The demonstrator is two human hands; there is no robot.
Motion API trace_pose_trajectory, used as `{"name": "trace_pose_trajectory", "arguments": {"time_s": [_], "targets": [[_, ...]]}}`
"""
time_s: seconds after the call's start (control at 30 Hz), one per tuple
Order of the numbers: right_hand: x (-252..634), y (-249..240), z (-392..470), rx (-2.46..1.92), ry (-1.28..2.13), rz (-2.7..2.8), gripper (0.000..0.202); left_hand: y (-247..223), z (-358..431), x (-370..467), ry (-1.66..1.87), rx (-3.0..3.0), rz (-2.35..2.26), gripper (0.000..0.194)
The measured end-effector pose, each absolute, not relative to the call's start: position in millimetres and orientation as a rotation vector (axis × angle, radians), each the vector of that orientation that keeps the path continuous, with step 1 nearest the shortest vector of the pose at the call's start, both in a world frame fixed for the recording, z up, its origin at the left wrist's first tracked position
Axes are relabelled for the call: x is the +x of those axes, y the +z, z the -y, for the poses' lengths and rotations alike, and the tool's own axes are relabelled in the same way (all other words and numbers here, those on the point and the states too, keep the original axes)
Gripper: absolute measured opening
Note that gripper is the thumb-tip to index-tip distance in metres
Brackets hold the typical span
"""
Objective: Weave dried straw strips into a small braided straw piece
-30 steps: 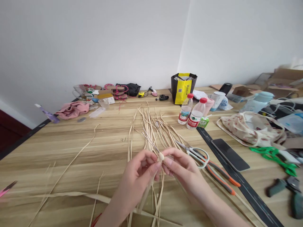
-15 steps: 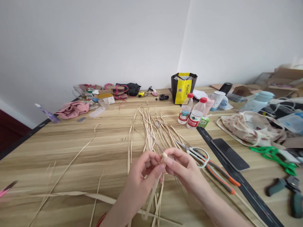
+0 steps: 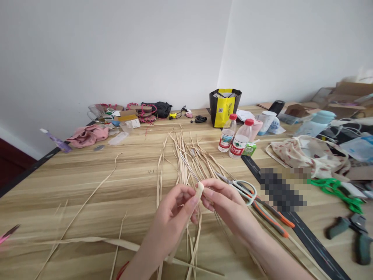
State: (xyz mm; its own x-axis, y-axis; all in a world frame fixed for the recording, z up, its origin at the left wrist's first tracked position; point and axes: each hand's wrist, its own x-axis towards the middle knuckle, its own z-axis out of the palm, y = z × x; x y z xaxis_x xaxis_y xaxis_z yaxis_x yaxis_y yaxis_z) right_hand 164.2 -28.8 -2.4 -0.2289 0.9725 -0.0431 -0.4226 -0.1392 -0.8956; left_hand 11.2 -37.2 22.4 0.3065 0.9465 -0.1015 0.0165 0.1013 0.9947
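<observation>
Since a moment ago your hands have lifted slightly and the pale strip now stands taller between them. Your left hand (image 3: 175, 217) and right hand (image 3: 225, 204) both pinch the folded straw strip (image 3: 199, 191) at their meeting fingertips, its loose ends trailing down under your palms. A thin wire (image 3: 189, 169) slants up and away from the pinch. Beyond your fingers lies the straw bundle (image 3: 186, 155) on the wooden table (image 3: 87, 186); scissors (image 3: 243, 188) sit just right of your right hand.
</observation>
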Motion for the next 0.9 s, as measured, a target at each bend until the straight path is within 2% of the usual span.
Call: {"name": "trace_pose_trajectory", "arguments": {"time_s": [0.17,0.33,0.53,0.63,0.9], "targets": [[168.4,-4.8,26.4,-0.861,1.453,1.094,0.018,29.0,38.3,3.8,0.831,1.277,-1.079,0.016],[168.0,-3.2,27.8,-0.885,1.274,1.226,0.016,19.8,44.9,4.4,0.833,1.395,-1.152,0.034],[170.7,-6.9,26.6,-0.893,1.212,1.339,0.017,9.4,47.4,1.0,1.059,2.319,-1.427,0.026],[175.1,-8.5,24.3,-0.951,1.125,1.501,0.017,12.9,47.1,-4.3,1.039,2.777,-1.412,0.022],[179.6,-1.8,25.4,-0.96,0.89,1.974,0.018,19.4,34.3,-12.9,1.016,2.994,-1.381,0.024]]}}
